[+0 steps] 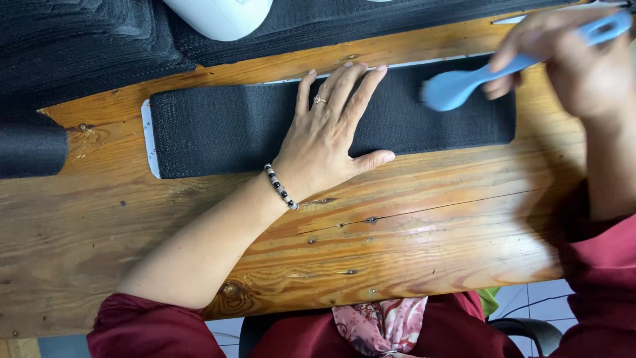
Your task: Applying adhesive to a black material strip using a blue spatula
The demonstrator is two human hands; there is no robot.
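Note:
A long black fabric strip (218,129) lies flat on a wooden table (397,225), with a white card edge showing under its left end. My left hand (331,132) rests palm down on the strip's middle, fingers spread, a ring on one finger and a beaded bracelet at the wrist. My right hand (570,59) grips the handle of a light blue brush (457,86), whose head touches the strip's right part.
More black fabric (79,46) is stacked along the table's far side, and a black roll (30,149) sits at the left edge. A white rounded object (222,16) rests at the top. The table's near edge runs above my lap.

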